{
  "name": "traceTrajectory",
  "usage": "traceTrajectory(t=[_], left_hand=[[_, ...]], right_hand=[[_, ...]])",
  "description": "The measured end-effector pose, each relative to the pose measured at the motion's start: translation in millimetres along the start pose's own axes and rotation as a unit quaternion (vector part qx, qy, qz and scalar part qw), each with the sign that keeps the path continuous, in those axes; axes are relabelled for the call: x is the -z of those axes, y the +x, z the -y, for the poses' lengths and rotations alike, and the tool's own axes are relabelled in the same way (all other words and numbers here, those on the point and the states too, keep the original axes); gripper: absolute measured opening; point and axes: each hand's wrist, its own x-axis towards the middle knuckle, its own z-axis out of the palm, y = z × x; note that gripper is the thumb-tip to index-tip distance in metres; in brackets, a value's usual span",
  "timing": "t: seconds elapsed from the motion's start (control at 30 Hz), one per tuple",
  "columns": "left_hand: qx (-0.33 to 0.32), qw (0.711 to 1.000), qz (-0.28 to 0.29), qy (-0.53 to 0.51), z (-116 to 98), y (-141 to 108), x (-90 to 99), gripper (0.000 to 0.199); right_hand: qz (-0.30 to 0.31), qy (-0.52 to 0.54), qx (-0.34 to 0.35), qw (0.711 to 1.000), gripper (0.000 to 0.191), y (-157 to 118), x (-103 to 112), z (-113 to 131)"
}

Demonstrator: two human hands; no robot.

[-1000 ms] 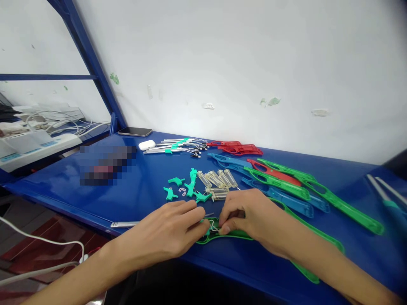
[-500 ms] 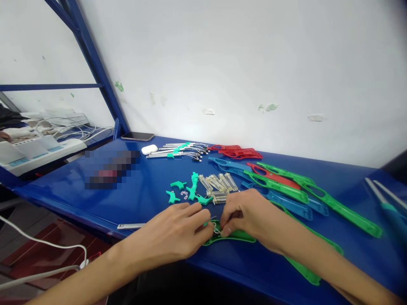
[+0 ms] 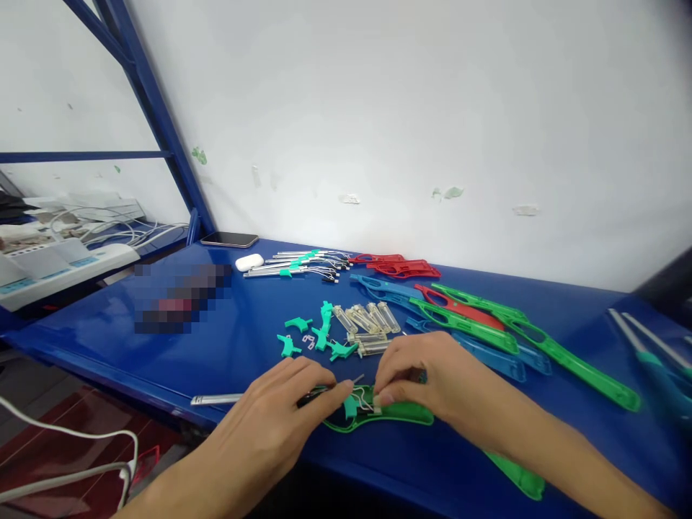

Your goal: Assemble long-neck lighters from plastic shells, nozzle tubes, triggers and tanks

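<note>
Green casing half (image 3: 405,413) is lying on the table (image 3: 243,310) near its front edge, between and partly under both hands.
Long axis is running roughly left-right; open side is facing up, plain rounded end is pointing right. Metal tube (image 3: 216,399) is sticking out past the left hand (image 3: 286,404), pointing left. Right hand (image 3: 424,369) is pinching, thumb to finger, at the white wires (image 3: 365,398) inside. Left is covering the casing's left part; can't tell if it's clamping. Teal trigger (image 3: 351,408) is sitting between.
</note>
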Motion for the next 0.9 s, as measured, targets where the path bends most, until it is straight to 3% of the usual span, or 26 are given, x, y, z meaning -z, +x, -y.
traceTrajectory(t=[0.1,0.2,0.33,0.9], left_hand=[[0.069,0.996,-0.041,-0.036,2,-9,-1.8,0.03],[0.127,0.989,-0.027,-0.075,2,-13,-0.4,0.022],[0.171,0.979,-0.007,-0.108,2,-15,-0.3,0.022],[0.168,0.98,-0.02,-0.102,3,-16,-6.0,0.023]], right_hand=[[-0.051,-0.028,0.027,0.998,0.012,0,-1,-1],[-0.061,-0.069,0.059,0.994,0.016,-1,-9,-1],[-0.048,-0.117,0.052,0.991,0.017,-1,-19,-2],[-0.062,-0.087,0.055,0.993,0.012,-2,-17,-5]])
